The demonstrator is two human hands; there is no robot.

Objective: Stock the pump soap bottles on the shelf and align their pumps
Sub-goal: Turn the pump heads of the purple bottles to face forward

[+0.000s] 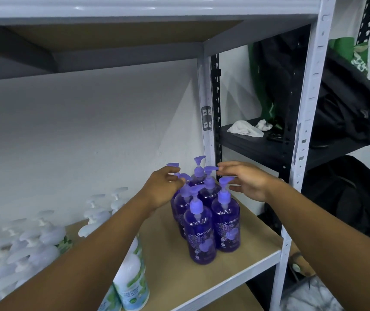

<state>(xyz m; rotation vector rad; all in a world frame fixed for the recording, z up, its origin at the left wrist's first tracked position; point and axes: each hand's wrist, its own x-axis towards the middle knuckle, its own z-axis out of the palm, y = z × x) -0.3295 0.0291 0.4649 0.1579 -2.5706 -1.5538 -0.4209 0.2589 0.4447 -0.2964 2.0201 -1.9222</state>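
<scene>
Left hand (163, 187) on the purple soap bottles' (199, 234) pumps (209, 169), grip unclear; right hand (246, 182) spread. My hard twist could topple neighbours.

My left hand (161, 189) and my right hand (249, 182) are both showing bare, uncovered across the knuckles, fingers and wrists. My left forearm (78, 261) is showing bare all the way to the bottom edge of the view. My right forearm (325, 230) is showing bare to the lower right edge. Low on the right, past the shelf post (284, 254), what looks like my foot (297, 264) is showing under a dark strap (296, 256), perhaps a sandal's. It is blurring too much for me to be sure.
</scene>
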